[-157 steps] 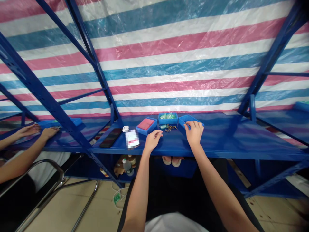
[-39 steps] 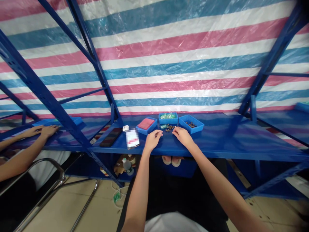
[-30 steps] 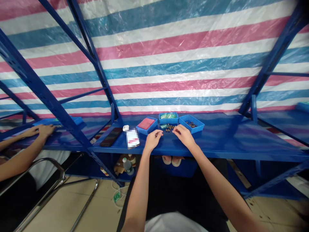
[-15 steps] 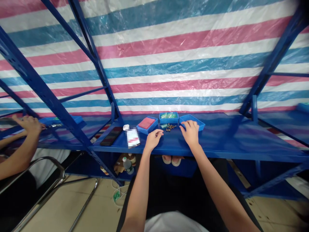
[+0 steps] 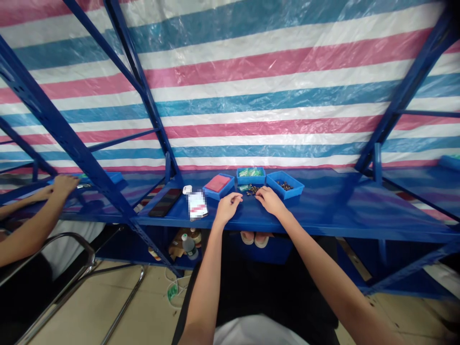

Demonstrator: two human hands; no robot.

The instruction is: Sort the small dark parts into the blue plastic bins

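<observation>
My left hand (image 5: 229, 206) rests on the blue bench with its fingers curled and pinched together; whatever may be in them is too small to make out. Fingertips of my right hand (image 5: 271, 200) are closed at the edge of a loose pile of small brass-coloured parts (image 5: 253, 189), and I cannot make out what they pinch. Just behind my right hand is a blue bin (image 5: 293, 191) with more small dark and brassy parts (image 5: 284, 185). A small clear-green packet (image 5: 244, 188) lies beside the pile. Behind it stands a blue bin of green-and-white packets (image 5: 250, 172).
Left of my hands, a blue bin (image 5: 214, 195) holds a red flat pad or stack (image 5: 217, 183). Near it lie a white earphone case (image 5: 187, 189), a blurred-screen phone (image 5: 197, 205) and a dark phone (image 5: 165, 202). Another person's hand (image 5: 66, 184) works beyond the blue rack post (image 5: 77, 148).
My right hand has moved left from over the right-hand bin to the loose pile, uncovering the parts in that bin. My left hand stays put. The other person's hand has shifted right and lower.
</observation>
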